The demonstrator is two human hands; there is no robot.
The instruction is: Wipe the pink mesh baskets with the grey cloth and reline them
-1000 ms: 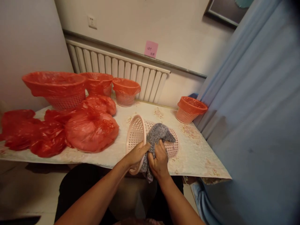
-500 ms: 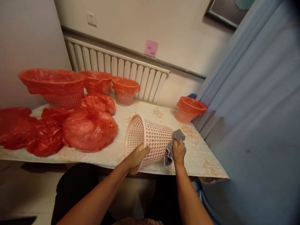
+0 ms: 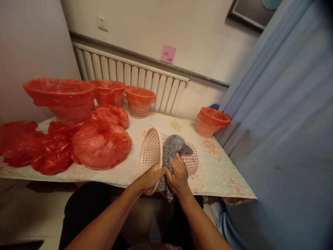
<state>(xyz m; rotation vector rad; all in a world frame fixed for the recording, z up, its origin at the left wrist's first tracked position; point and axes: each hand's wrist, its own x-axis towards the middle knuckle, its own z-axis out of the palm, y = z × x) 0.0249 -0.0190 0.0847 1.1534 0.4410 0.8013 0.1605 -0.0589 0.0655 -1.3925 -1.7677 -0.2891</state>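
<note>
A pale pink perforated plastic wastebasket (image 3: pixel 151 149) lies on its side at the table's front, its mouth facing left. My left hand (image 3: pixel 153 177) grips its rim, thumb outside and the other fingers inside the mouth. In my right hand (image 3: pixel 179 175) is a bunched grey cloth (image 3: pixel 173 145), pressed against the basket's outer side near the rim. The cloth covers much of the basket's middle, and one end hangs over the table edge. My two hands are close together, the left thumb near the right hand.
Red-lined baskets (image 3: pixel 139 100) stand at the back left, and another lined basket (image 3: pixel 209 121) stands at the right by a blue curtain (image 3: pixel 275 139). Filled red plastic bags (image 3: pixel 101 146) lie on the left. Behind the patterned tablecloth (image 3: pixel 221 170) is a white radiator (image 3: pixel 135 71).
My right hand has moved left with the cloth, from the basket's base end to its side near the rim. The left hand keeps its grip; the basket has barely shifted.
</note>
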